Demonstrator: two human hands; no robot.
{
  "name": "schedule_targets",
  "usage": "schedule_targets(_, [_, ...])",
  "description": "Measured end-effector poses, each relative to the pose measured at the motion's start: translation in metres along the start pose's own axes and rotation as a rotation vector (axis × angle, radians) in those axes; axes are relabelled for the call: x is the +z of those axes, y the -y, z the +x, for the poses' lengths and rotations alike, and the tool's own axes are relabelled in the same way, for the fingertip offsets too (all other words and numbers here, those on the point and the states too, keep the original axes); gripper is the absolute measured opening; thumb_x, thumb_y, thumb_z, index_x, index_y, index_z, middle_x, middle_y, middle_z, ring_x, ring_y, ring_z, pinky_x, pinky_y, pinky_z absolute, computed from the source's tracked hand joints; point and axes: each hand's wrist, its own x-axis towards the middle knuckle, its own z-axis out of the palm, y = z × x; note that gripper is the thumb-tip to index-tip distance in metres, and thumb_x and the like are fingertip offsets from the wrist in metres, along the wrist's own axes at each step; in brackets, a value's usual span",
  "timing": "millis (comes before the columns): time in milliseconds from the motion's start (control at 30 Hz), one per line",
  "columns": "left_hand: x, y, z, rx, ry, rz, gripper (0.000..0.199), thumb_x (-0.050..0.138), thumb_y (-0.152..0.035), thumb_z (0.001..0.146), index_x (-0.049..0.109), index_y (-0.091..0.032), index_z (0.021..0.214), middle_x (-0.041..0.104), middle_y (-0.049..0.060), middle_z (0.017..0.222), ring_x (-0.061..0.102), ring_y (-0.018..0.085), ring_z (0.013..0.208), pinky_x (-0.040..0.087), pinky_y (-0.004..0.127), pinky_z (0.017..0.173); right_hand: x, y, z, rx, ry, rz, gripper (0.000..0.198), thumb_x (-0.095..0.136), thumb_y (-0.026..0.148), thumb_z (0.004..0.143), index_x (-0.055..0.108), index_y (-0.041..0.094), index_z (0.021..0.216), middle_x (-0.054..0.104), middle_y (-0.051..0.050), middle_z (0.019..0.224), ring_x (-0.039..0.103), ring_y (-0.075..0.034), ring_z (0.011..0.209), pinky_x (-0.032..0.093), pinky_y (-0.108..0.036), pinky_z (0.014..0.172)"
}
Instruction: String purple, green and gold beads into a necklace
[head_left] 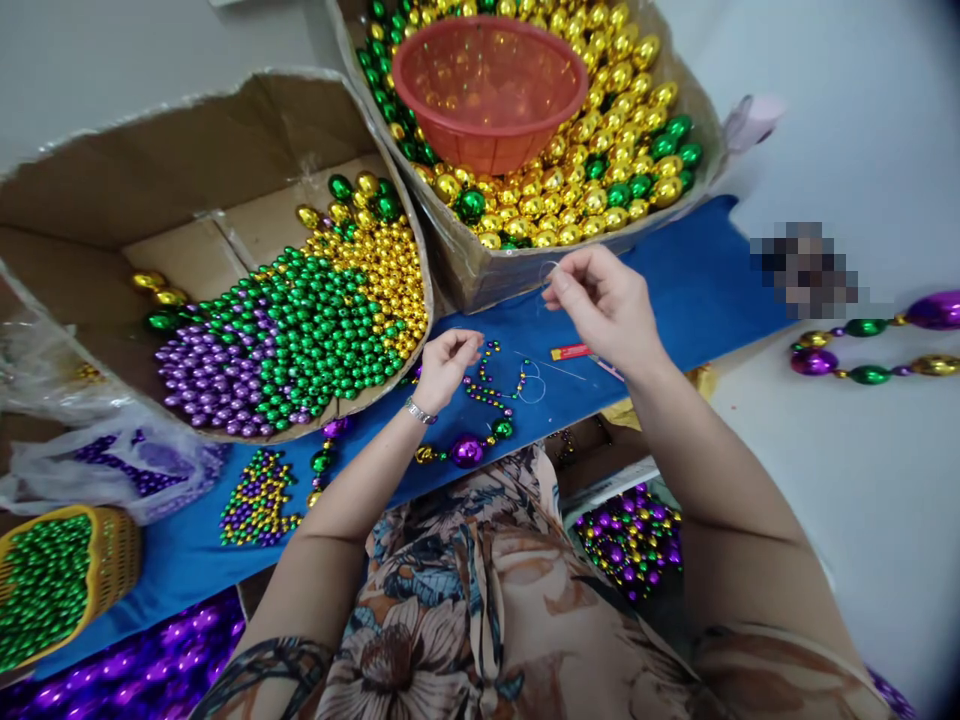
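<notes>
My right hand (604,310) is raised above the blue-covered table (675,290), thumb and forefinger pinched on a thin clear thread (550,268) that curls out at the fingertips. Lower and to the left, my left hand (448,372) has its fingers pressed together; whatever is between them is too small to make out. Just beside it on the cloth lies a string of small beads (491,392), with a loose loop of thread (533,384) at its right end. Larger beads, among them a purple one (467,452), lie along the table's near edge.
A cardboard box (247,110) holds purple, green and gold beads. In another box (487,270), a red basket (491,120) rests on large gold and green beads. A yellow basket (116,560) stands left. A small red-yellow packet (571,352) lies near my right hand.
</notes>
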Motion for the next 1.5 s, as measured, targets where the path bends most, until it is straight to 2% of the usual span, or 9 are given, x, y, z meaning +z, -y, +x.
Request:
schedule_targets(200, [0.003, -0.01, 0.003, 0.047, 0.033, -0.011, 0.036, 0.073, -0.05, 0.079, 0.07, -0.017, 0.093, 0.074, 0.006, 0.092, 0.066, 0.011, 0.07, 0.056, 0.024, 0.066, -0.01, 0.006, 0.003, -0.06, -0.033, -0.101, 0.035, 0.045, 0.055, 0.097, 0.061, 0.024, 0.098, 0.064, -0.001, 0.083, 0.062, -0.013, 0.076, 0.052, -0.028, 0.07])
schedule_targets(333, [0.006, -0.014, 0.002, 0.144, 0.048, 0.105, 0.032, 0.068, -0.046, 0.085, 0.07, -0.018, 0.1, 0.072, 0.006, 0.094, 0.066, 0.012, 0.075, 0.055, 0.024, 0.066, -0.007, 0.003, 0.0, -0.096, -0.001, -0.24, 0.033, 0.047, 0.05, 0.096, 0.063, 0.022, 0.091, 0.063, 0.0, 0.076, 0.058, -0.013, 0.07, 0.048, -0.027, 0.068])
schedule_targets(500, [0.015, -0.032, 0.005, 0.31, 0.062, 0.174, 0.036, 0.062, -0.04, 0.091, 0.064, -0.022, 0.121, 0.068, 0.008, 0.118, 0.066, 0.012, 0.079, 0.055, 0.025, 0.069, 0.0, 0.007, -0.003, -0.18, 0.081, -0.397, 0.029, 0.045, 0.041, 0.097, 0.064, 0.021, 0.089, 0.066, -0.003, 0.082, 0.058, -0.014, 0.076, 0.045, -0.028, 0.072])
schedule_targets(700, [0.021, -0.05, 0.006, 0.31, 0.145, 0.102, 0.037, 0.062, -0.039, 0.091, 0.063, -0.023, 0.125, 0.067, 0.008, 0.121, 0.069, 0.015, 0.084, 0.056, 0.027, 0.071, 0.002, 0.008, -0.004, -0.181, 0.11, -0.399, 0.028, 0.045, 0.039, 0.096, 0.065, 0.021, 0.091, 0.067, -0.003, 0.084, 0.058, -0.015, 0.078, 0.044, -0.029, 0.074])
schedule_targets(1000, [0.022, -0.05, 0.013, 0.281, 0.156, 0.012, 0.037, 0.065, -0.033, 0.09, 0.063, -0.025, 0.126, 0.068, 0.007, 0.117, 0.07, 0.017, 0.091, 0.059, 0.028, 0.072, -0.002, 0.01, -0.001, -0.195, 0.08, -0.365, 0.03, 0.044, 0.043, 0.097, 0.065, 0.022, 0.092, 0.067, -0.003, 0.084, 0.059, -0.015, 0.077, 0.045, -0.029, 0.072])
schedule_targets(1167, [0.017, -0.045, 0.006, 0.303, 0.106, 0.063, 0.036, 0.061, -0.036, 0.092, 0.062, -0.023, 0.126, 0.068, 0.008, 0.119, 0.07, 0.014, 0.082, 0.059, 0.026, 0.066, -0.018, -0.013, 0.003, -0.155, -0.007, -0.423, 0.033, 0.044, 0.047, 0.097, 0.064, 0.021, 0.091, 0.065, -0.003, 0.082, 0.058, -0.015, 0.076, 0.045, -0.031, 0.074])
schedule_targets(1333, [0.002, -0.031, -0.011, 0.222, 0.08, 0.073, 0.034, 0.062, -0.04, 0.091, 0.065, -0.021, 0.119, 0.072, 0.008, 0.111, 0.07, 0.013, 0.078, 0.059, 0.024, 0.063, -0.046, -0.053, 0.002, -0.082, -0.115, -0.556, 0.035, 0.041, 0.049, 0.097, 0.064, 0.023, 0.093, 0.065, -0.006, 0.083, 0.059, -0.019, 0.079, 0.046, -0.034, 0.075])
schedule_targets(1433, [-0.008, -0.02, -0.022, 0.159, 0.092, 0.103, 0.034, 0.064, -0.043, 0.09, 0.066, -0.02, 0.114, 0.074, 0.008, 0.104, 0.07, 0.013, 0.078, 0.059, 0.025, 0.066, -0.06, -0.075, -0.002, 0.017, -0.131, -0.705, 0.033, 0.041, 0.046, 0.097, 0.065, 0.022, 0.097, 0.065, -0.008, 0.087, 0.059, -0.021, 0.083, 0.046, -0.037, 0.077])
schedule_targets(1500, [-0.014, -0.012, -0.028, 0.13, 0.104, 0.137, 0.035, 0.064, -0.045, 0.089, 0.067, -0.018, 0.113, 0.075, 0.009, 0.102, 0.07, 0.014, 0.078, 0.059, 0.026, 0.067, -0.065, -0.085, -0.007, 0.132, -0.081, -0.839, 0.032, 0.043, 0.042, 0.096, 0.066, 0.021, 0.104, 0.066, -0.01, 0.094, 0.06, -0.022, 0.087, 0.045, -0.037, 0.076])
